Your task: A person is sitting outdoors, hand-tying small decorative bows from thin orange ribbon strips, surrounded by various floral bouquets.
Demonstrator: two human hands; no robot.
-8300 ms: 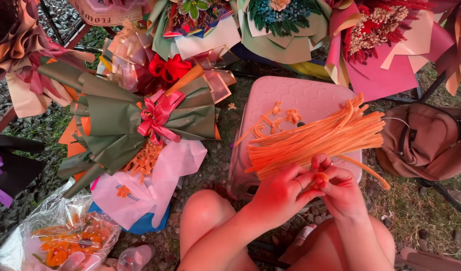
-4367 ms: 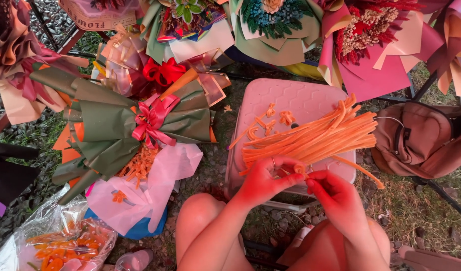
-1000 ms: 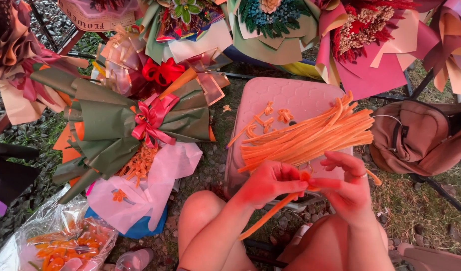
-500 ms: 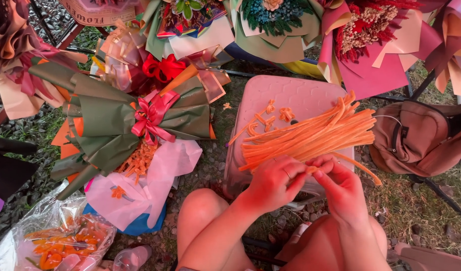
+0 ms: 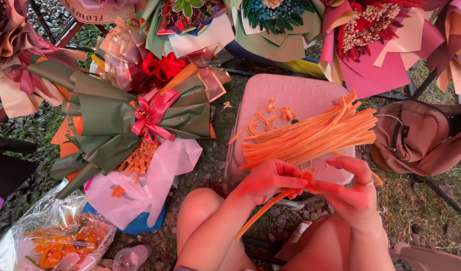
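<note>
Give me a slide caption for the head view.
Both hands, left hand and right hand, twist an orange pipe cleaner.

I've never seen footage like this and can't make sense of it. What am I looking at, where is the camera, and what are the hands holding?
There is no machine here. The camera sits on a person's head and looks down, so you see their own bare knees and both hands from above. The left hand and right hand meet on one orange fuzzy craft stem, pinching a small curl at its top while the rest trails down toward the knee. In front of them stands a pink plastic stool used as a table; a bundle of orange stems and a few small curled pieces lie on it. On the ground to the left is a bouquet in green paper with a pink bow, to the right a brown backpack. More wrapped bouquets line the top.
</note>
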